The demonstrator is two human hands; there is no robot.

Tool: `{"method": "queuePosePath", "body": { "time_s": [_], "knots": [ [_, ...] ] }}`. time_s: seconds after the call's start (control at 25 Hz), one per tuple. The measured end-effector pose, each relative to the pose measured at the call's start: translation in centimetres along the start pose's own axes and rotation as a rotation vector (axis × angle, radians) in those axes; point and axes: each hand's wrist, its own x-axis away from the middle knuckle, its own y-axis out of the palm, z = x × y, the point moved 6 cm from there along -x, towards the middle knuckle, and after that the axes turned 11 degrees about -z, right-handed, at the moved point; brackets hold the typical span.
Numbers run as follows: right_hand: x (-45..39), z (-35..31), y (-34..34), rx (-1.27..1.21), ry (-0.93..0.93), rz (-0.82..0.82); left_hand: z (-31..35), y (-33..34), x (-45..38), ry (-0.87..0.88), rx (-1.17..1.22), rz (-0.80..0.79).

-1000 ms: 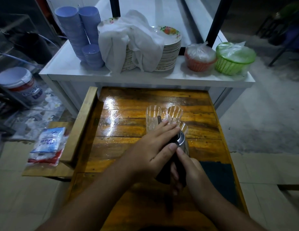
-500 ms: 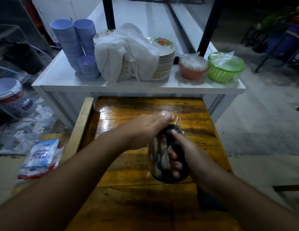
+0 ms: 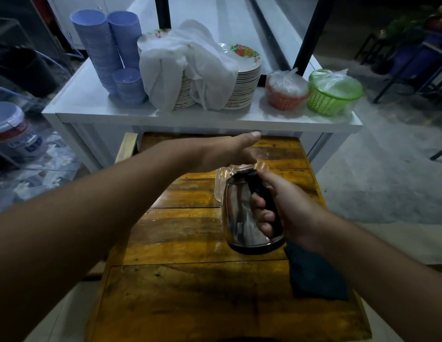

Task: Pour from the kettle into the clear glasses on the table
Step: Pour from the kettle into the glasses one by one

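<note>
Polished steel kettle [image 3: 249, 213] with black base band and black plastic handle [image 3: 265, 206]: held lifted above the glossy yellow-brown plank bench [image 3: 190, 230], tipped forward toward the clear glasses. Right hand [image 3: 291, 213]: fingers [image 3: 263, 214] clenched round the handle, thumb at the handle's top near the lid. Left hand [image 3: 227, 154]: released, palm down, holding nothing, hovering just beyond and above the kettle's lid. Clear ribbed drinking glasses [image 3: 221, 183]: just beyond the kettle, largely hidden by it and by the left hand; count not legible; whether any liquid runs yet cannot be told. Dark blue cloth [image 3: 313, 275]: on the bench, near side of the kettle, under the right wrist. Handling judgement: kettle rigid, its metal shell smooth and possibly hot, so the handle is the only sound hold; weight depends on its fill, which is hidden, and will shift toward the spout as it tips. Glasses thin-walled, light, easily toppled on the wet-looking bench by a knock from the spout; best steadied low on the wall by the free hand.
</note>
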Motion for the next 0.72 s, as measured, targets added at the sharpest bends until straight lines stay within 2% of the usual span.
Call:
{"method": "queuePosePath", "body": {
  "time_s": [0.72],
  "knots": [
    [-0.5, -1.8, 0.2, -0.134, 0.099, -0.023, -0.2, -0.3, -0.8, -0.011, -0.020, -0.004]
  ]
}}
